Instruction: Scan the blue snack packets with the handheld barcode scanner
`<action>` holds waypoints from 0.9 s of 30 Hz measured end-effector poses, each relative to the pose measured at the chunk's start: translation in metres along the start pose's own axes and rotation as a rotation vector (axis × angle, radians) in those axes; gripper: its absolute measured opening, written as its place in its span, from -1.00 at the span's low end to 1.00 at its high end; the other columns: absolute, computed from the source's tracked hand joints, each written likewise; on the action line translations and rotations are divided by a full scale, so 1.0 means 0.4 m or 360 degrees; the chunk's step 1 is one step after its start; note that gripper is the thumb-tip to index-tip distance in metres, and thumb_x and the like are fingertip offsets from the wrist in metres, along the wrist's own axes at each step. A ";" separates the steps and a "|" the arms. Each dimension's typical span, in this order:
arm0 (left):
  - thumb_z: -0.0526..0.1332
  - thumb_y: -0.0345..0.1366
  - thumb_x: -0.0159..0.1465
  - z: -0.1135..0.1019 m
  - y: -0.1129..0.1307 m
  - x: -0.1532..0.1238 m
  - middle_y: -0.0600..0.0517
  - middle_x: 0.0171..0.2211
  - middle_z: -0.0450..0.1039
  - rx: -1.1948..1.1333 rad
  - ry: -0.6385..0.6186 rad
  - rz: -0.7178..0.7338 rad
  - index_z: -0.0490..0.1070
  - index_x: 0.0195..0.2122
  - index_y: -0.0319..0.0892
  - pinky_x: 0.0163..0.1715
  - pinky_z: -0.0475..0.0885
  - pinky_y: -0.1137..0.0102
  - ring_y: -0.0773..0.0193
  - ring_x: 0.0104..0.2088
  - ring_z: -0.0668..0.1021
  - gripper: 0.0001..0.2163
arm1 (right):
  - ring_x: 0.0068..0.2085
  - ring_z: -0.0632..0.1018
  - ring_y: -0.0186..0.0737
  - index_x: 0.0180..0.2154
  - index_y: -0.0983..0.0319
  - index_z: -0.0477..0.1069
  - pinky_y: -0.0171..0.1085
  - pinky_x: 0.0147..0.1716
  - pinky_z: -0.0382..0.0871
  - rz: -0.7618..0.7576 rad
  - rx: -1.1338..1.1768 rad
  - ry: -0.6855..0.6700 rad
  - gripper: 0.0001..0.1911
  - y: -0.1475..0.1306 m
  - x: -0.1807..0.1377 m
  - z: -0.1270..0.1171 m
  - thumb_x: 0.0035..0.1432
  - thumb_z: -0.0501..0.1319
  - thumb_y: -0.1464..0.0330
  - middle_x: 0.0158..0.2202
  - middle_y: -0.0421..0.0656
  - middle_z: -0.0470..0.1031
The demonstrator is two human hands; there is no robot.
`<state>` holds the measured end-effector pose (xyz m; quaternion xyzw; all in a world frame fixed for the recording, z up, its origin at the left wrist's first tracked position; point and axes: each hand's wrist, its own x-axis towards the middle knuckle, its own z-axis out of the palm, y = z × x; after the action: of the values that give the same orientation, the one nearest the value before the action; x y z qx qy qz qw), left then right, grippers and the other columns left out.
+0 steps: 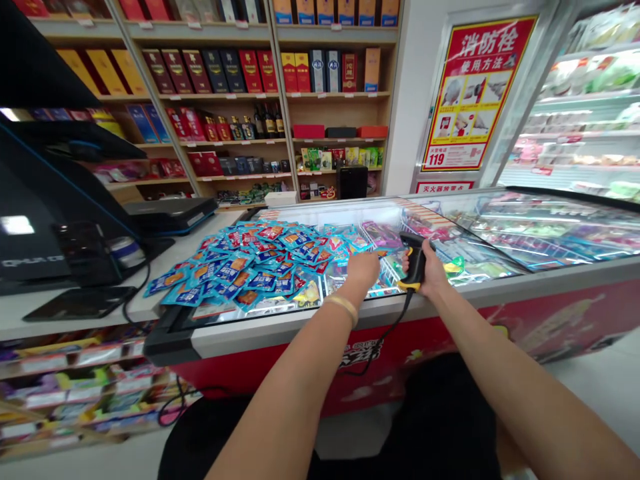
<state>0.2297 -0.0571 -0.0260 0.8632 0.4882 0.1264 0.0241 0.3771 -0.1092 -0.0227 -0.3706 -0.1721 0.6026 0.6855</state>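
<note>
My right hand (434,272) is wrapped round the grip of a black and yellow barcode scanner (414,261), held upright above the front part of a glass-topped freezer (280,328). The scanner's head points left, and its cable hangs down over the freezer's red front. Just left of it, my left hand (364,270) is closed, a bangle on its wrist. A small orange and blue bit of a snack packet (382,253) shows past its fingers; the rest is hidden. A heap of blue and red snack packets (260,263) lies on the glass left of that hand.
At the left stands a counter (193,243) with a dark till screen (35,200), a phone-like device on a stand and a black scale (173,213). Shelves of boxed bottles (225,70) rise behind. Frozen goods in baskets show under the glass. A loose cable hangs lower left.
</note>
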 end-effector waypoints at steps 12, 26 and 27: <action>0.05 -0.18 0.36 0.019 -0.013 -0.023 -0.22 0.41 -0.09 -0.0107 0.0126 0.0105 0.01 0.36 -0.27 0.35 -0.01 0.02 -0.01 0.41 0.00 -0.42 | -0.66 0.38 -0.39 -0.40 0.26 0.35 -0.44 -0.71 0.35 -0.0042 0.0030 0.0030 -0.53 0.013 -0.012 0.018 0.32 0.01 0.02 -0.62 -0.19 0.36; 0.17 -0.27 0.23 -0.118 -0.355 -0.265 -0.15 0.16 0.39 0.0206 0.0825 -0.0552 0.43 0.09 -0.16 0.17 0.22 0.06 -0.05 0.15 0.41 -0.61 | -0.68 0.38 -0.41 -0.45 0.28 0.39 -0.45 -0.72 0.33 0.0271 -0.0106 -0.0341 -0.52 0.233 -0.067 0.237 0.26 0.13 0.01 -0.65 -0.20 0.39; 0.17 -0.28 0.22 -0.113 -0.360 -0.273 -0.14 0.16 0.40 0.0224 0.0831 -0.0571 0.46 0.06 -0.15 0.16 0.22 0.06 -0.05 0.15 0.42 -0.63 | -0.68 0.38 -0.41 -0.44 0.29 0.39 -0.44 -0.72 0.33 0.0305 -0.0126 -0.0372 -0.52 0.244 -0.072 0.249 0.27 0.12 0.01 -0.65 -0.20 0.39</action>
<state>0.0445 -0.0782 -0.0272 0.7012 0.6299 0.3033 -0.1399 0.2347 -0.1068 -0.0200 -0.3394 -0.2382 0.6971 0.5850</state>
